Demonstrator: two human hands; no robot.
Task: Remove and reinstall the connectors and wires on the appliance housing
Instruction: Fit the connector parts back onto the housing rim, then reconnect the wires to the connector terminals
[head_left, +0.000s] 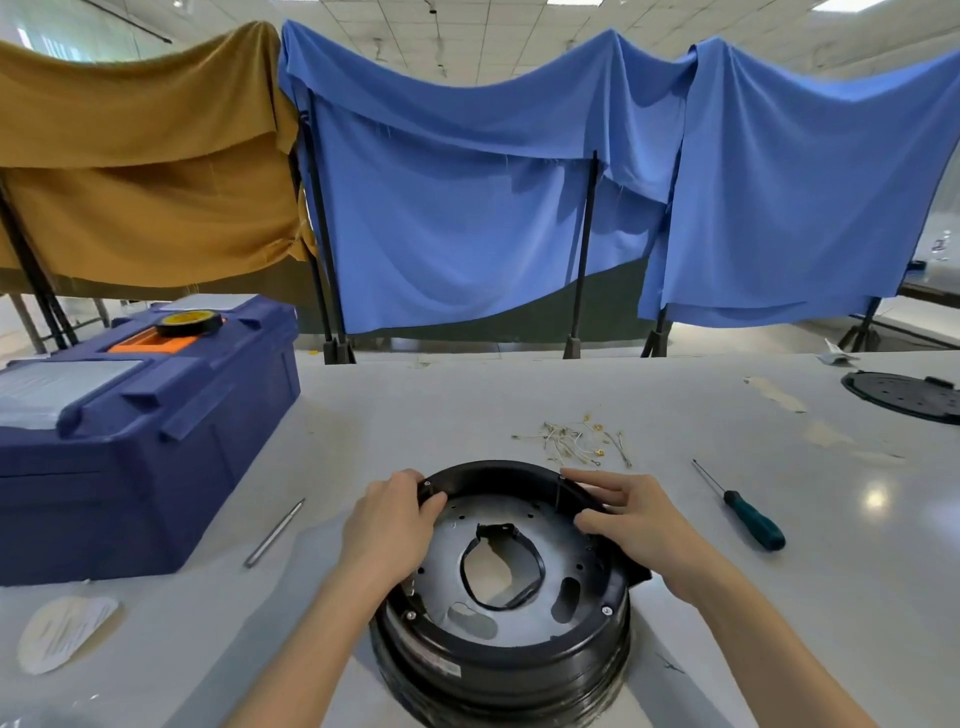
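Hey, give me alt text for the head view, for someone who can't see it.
Two hands grip the rim of a round black housing on a white table: left hand on its left side, right hand on its right. Loose wires lie beyond it, a screwdriver to its right, a blue toolbox to its left.

Black disc (906, 397): cut by right edge.
Blue toolbox (145, 441): cut by left edge.
Loose wires (576, 441) on worktop (675, 415): too small to tell terminal types.
Label (447, 669) on housing (501, 587) side: blurred, unreadable.
Left hand (389, 525) and right hand (631, 514): each covers stretch of housing rim.
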